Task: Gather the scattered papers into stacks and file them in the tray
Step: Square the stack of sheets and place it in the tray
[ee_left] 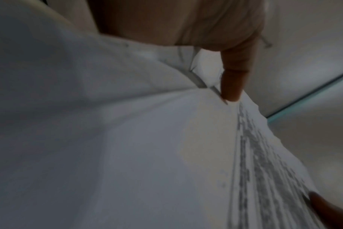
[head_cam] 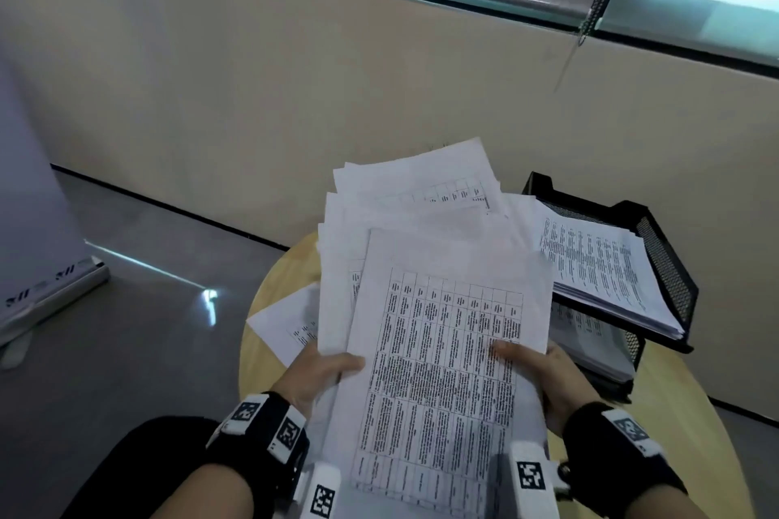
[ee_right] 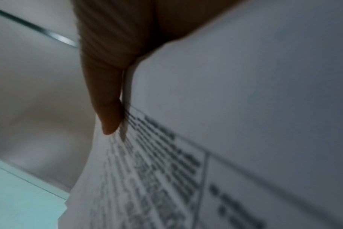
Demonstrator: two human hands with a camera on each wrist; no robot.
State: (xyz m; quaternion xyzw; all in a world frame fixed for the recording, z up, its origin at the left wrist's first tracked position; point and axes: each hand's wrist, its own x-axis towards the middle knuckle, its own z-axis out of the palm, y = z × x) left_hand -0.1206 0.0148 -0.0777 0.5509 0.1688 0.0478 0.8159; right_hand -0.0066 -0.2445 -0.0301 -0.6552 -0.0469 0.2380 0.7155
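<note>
In the head view, at centre frame, a fanned bundle of white printed paper sheets is gripped by the left hand and right hand; the black mesh tray lies at the right. In the left wrist view a thumb is pressed onto the sheets. In the right wrist view the edge is pinched likewise. Misaligned sheets could be spilled or snagged on the tray.

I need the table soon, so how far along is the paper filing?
Partly done. Done: the tray at the right already holds printed stacks on both tiers. In hand: the left hand and right hand each grip a side of an uneven bundle, its sheets fanned and not yet squared. Left: a loose sheet lies on the table; the bundle needs squaring and filing.
</note>
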